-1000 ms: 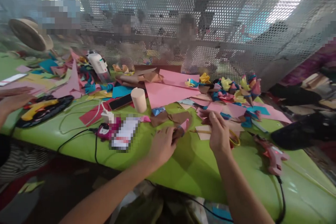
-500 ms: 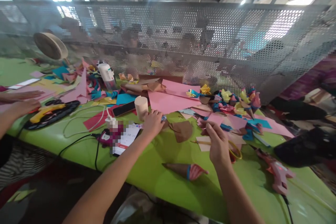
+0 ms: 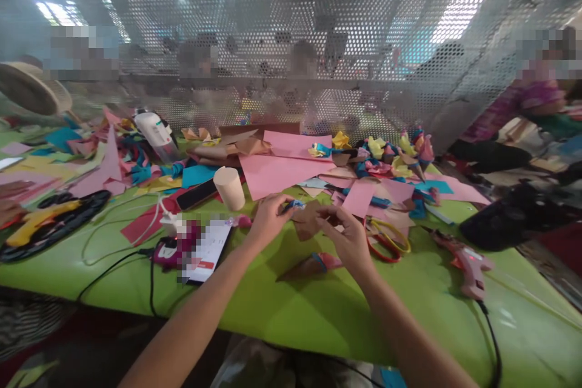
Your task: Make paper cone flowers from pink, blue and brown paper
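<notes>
My left hand (image 3: 268, 218) is closed in a pinch on a small blue paper piece (image 3: 295, 204) above the green table (image 3: 318, 315). My right hand (image 3: 348, 236) is closed on the edge of a brown paper piece (image 3: 307, 221) that sits between both hands. A finished brown paper cone with a blue band and pink top (image 3: 311, 265) lies on the table just below my right hand.
Pink sheets (image 3: 282, 170), coloured scraps and a row of paper cones (image 3: 400, 151) cover the back of the table. A cream cup (image 3: 230, 188), a phone (image 3: 197, 194), scissors (image 3: 388, 239), a pink glue gun (image 3: 468, 264), a yellow glue gun on a black tray (image 3: 36, 224) and cables lie around. A perforated screen stands behind.
My left hand picked up the blue piece and came back toward the middle. My right hand moved left onto the brown paper. The cone was laid down earlier and stays on the table.
</notes>
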{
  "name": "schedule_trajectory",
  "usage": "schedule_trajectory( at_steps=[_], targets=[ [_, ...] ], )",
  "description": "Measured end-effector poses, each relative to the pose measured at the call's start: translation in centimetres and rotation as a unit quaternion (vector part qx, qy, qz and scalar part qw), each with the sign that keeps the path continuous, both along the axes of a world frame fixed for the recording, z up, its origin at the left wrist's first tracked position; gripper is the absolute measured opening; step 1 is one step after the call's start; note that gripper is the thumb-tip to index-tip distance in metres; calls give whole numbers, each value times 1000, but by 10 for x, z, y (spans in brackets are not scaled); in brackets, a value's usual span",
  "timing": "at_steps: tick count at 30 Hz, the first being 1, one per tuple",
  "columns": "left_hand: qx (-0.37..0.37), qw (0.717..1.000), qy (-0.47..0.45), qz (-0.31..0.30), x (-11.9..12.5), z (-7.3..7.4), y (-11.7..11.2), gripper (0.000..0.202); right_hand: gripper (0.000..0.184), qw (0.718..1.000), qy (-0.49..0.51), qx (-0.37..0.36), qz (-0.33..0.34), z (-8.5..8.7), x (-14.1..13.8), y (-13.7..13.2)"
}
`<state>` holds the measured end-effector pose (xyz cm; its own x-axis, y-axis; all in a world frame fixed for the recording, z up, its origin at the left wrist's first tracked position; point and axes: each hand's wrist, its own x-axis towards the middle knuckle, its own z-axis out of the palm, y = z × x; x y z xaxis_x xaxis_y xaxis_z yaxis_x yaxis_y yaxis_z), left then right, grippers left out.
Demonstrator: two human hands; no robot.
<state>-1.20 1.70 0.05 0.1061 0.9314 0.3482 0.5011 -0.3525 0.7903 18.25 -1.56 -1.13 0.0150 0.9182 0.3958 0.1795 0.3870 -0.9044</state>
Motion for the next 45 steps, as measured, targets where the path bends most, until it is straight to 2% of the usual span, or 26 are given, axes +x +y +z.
schedule_trajectory(
  at_steps=[2,4,10,14,24,33,41,45],
  targets=[
    [-44,995,-75,-40,7,-1,-6,5,13,1000,-11,14,-2,2,0,-1],
    [-73,989,-113,-65,12,-1,-11,8,14,1000,-21,21,-1,3,0,-2],
    [-63,990,-111,-67,16,4,-22,3,12,997,-62,36,-3,-2,-1,0],
    [-37,995,-70,-62,15,4,-24,2,11,994,-91,54,-3,-5,1,1],
    [8,992,112,-66,14,5,-27,4,12,984,-148,95,-9,-5,-1,-3],
    [28,984,160,-79,13,7,-29,7,11,986,-146,75,15,-6,-2,-2],
    [56,976,192,-82,11,2,-28,10,8,991,-123,49,25,-5,-1,0],
    [59,974,200,-84,12,2,-29,13,9,993,-114,14,32,-5,-2,-2]
  ],
)
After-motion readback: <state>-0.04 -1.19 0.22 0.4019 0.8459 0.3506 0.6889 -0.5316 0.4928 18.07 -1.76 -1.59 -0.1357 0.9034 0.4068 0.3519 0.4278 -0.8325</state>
